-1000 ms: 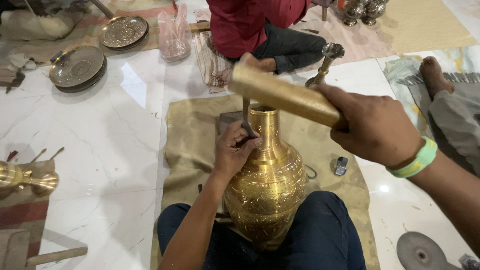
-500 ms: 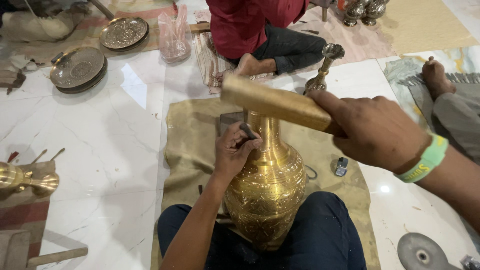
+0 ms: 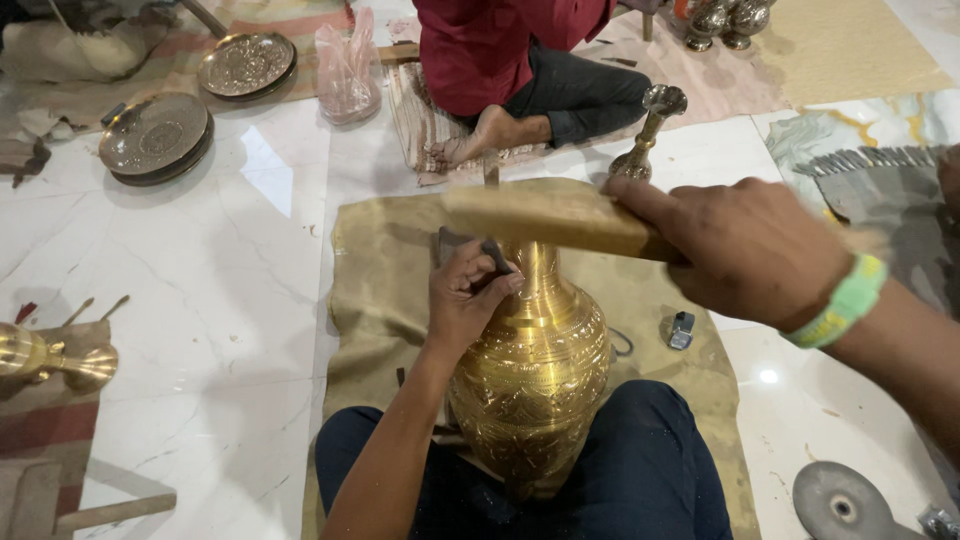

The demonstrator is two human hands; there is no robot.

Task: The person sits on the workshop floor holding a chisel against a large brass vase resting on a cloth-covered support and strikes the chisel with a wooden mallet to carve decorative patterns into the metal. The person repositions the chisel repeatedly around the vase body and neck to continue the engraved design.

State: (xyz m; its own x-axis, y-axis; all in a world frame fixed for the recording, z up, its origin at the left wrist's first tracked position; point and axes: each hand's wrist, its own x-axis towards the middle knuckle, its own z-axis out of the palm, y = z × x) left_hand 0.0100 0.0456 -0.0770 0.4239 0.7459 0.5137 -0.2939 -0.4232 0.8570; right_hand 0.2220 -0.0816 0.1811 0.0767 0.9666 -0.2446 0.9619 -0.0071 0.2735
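The brass vase [image 3: 530,385] stands upright between the person's knees, its lower body against dark blue trousers [image 3: 640,470], its neck rising to the level of both hands; the body carries dense engraved patterning, the neck is plain and polished. The left hand [image 3: 465,300] is curled shut around a thin dark chisel [image 3: 493,252], pinching it against the shoulder of the vase just beside the neck; the tool's tip is hidden by the fingers, so the exact contact point cannot be told. The right hand [image 3: 750,250] is closed in a full fist on a wooden mallet [image 3: 550,215], which lies roughly horizontal above the chisel and the vase neck; the mallet is blurred; a green wristband [image 3: 840,300] sits on that wrist. The vase and legs rest on an olive-tan cloth [image 3: 375,300] spread over the white marble floor [image 3: 230,260]. A small dark and silver object [image 3: 681,329] lies on the cloth to the right of the vase. At the far edge of the cloth a second person in a red shirt [image 3: 480,45] sits cross-legged on a striped mat, one bare foot [image 3: 470,145] pointing toward the cloth; a brass candlestick-like stand [image 3: 650,135] stands just beside that person. Two stacks of round engraved metal plates [image 3: 155,140] lie at upper left, well apart from the vase; a pink plastic bag [image 3: 348,70] stands near them. A brass piece [image 3: 50,355] lies on its side at the left edge; a grey grinding disc [image 3: 840,505] lies on the floor at lower right.
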